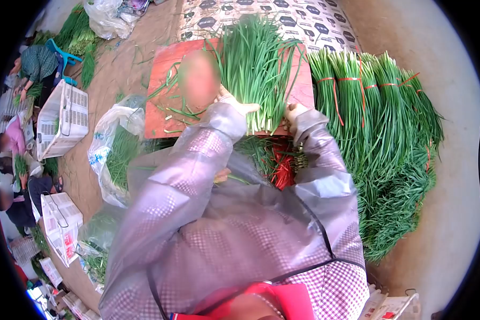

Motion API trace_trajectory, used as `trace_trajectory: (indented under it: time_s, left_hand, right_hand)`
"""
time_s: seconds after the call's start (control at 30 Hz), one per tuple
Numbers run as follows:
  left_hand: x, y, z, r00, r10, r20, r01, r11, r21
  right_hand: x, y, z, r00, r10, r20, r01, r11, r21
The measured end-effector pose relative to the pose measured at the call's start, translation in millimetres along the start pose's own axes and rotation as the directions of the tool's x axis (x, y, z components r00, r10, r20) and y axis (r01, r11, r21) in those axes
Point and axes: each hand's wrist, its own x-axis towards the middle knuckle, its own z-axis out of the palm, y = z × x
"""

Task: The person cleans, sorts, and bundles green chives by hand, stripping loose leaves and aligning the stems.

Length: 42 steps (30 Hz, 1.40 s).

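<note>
A thick pile of garlic chives (256, 69) lies on a red board (162, 114), its pale cut ends toward me. My left hand (236, 102) rests at the pile's left side, fingers apart and the thumb stretched over the stalks near their base. At the lower right of the pile is my right hand (295, 111), its fingers curled in; what they hold, if anything, is hidden. Loose chive scraps (184, 113) litter the board's left part. A blurred patch covers part of the board beside my left hand. Below the board hang red ties (284, 165).
Tied chive bundles (349, 80) are stacked to the right of the board. A plastic bag of greens (120, 154) stands at its left. Farther left are white crates (64, 120), a blue chair (66, 56) and several people handling greens. A patterned sheet (272, 18) lies behind the board.
</note>
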Motion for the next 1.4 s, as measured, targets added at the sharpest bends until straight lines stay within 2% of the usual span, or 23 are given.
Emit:
trace_trajectory:
  time_s: [0.1,0.17,0.2,0.23,0.27,0.3,0.4,0.43,0.5,0.53,0.57,0.63,0.87,0.9,0.97,1.07,1.13,1.17,1.27,1.3,1.33,1.37,1.4]
  left_hand:
    - [20,-18,13,0.999,0.033,0.003,-0.032,0.992,-0.126]
    - [28,-34,20,0.991,0.095,-0.09,-0.113,0.967,-0.227]
    - [35,-42,20,0.963,0.27,-0.003,-0.228,0.807,-0.545]
    - [40,-48,21,0.891,0.453,0.018,-0.258,0.539,-0.802]
    - [48,-56,28,0.869,0.495,-0.023,-0.271,0.436,-0.858]
    - [47,-55,24,0.87,0.492,-0.027,-0.273,0.436,-0.858]
    - [39,-51,19,0.894,0.435,-0.101,-0.407,0.701,-0.586]
    - [37,-49,19,0.895,0.435,-0.105,-0.408,0.699,-0.587]
    - [32,-43,22,0.92,0.388,-0.053,-0.375,0.831,-0.41]
    - [9,-23,-1,0.96,0.275,0.056,-0.245,0.918,-0.313]
    - [2,-16,3,0.96,0.275,0.056,-0.245,0.918,-0.312]
    - [-6,-6,13,0.984,0.172,-0.033,-0.174,0.984,-0.046]
    - [-13,2,28,0.978,0.156,-0.136,-0.161,0.986,-0.03]
    - [-15,3,25,0.981,0.144,-0.128,-0.15,0.988,-0.039]
    - [-14,4,25,0.982,0.144,-0.124,-0.149,0.988,-0.03]
    - [-12,0,28,0.981,0.154,-0.118,-0.158,0.987,-0.02]
    - [-12,0,27,0.979,0.164,-0.122,-0.168,0.985,-0.023]
    - [-12,0,26,0.98,0.165,-0.114,-0.17,0.985,-0.035]
    - [-9,-3,27,0.98,0.167,-0.109,-0.171,0.985,-0.028]
    - [-8,-4,28,0.979,0.171,-0.108,-0.173,0.985,-0.01]
    - [-7,-5,30,0.98,0.167,-0.112,-0.169,0.986,-0.012]
    - [-5,-5,31,0.979,0.17,-0.114,-0.171,0.985,-0.001]
    - [-4,-6,32,0.978,0.173,-0.115,-0.173,0.985,0.011]
  right_hand:
    - [20,-3,36,0.96,-0.28,-0.027,0.271,0.946,-0.18]
    - [16,-19,60,0.912,-0.41,0.001,0.385,0.857,-0.342]
    - [15,-25,68,0.895,-0.446,0.018,0.413,0.811,-0.415]
    - [15,-31,74,0.878,-0.477,0.033,0.432,0.762,-0.482]
    - [15,-33,79,0.871,-0.489,0.043,0.435,0.729,-0.528]
    - [16,-34,81,0.864,-0.5,0.054,0.441,0.702,-0.56]
    - [18,-33,80,0.843,-0.532,0.082,0.457,0.628,-0.63]
    - [19,-32,78,0.839,-0.536,0.094,0.465,0.616,-0.636]
    - [21,-31,75,0.824,-0.557,0.104,0.475,0.579,-0.663]
    - [18,-30,73,0.818,-0.564,0.111,0.48,0.564,-0.672]
    - [16,-28,70,0.81,-0.575,0.119,0.489,0.548,-0.679]
    - [12,-27,68,0.791,-0.598,0.132,0.503,0.511,-0.697]
    - [-9,-30,23,0.688,-0.719,0.099,0.566,0.447,-0.693]
    - [-13,-31,11,0.701,-0.713,0.039,0.556,0.51,-0.657]
    - [-22,-33,-11,0.835,-0.543,-0.092,0.436,0.753,-0.493]
    - [-11,-5,-12,0.807,-0.564,-0.175,0.427,0.762,-0.487]
    - [-3,2,-8,0.686,-0.724,-0.073,0.428,0.483,-0.764]
    - [3,6,-6,0.684,-0.726,-0.072,0.429,0.48,-0.765]
    - [9,10,-1,0.707,-0.703,-0.073,0.461,0.537,-0.707]
    - [4,6,0,0.801,-0.593,-0.078,0.529,0.764,-0.37]
    - [-1,1,0,0.877,-0.48,-0.024,0.48,0.877,0.022]
    - [-6,-4,-2,0.875,-0.483,-0.02,0.483,0.875,0.02]
    - [-16,-13,-6,0.869,-0.482,0.112,0.427,0.845,0.323]
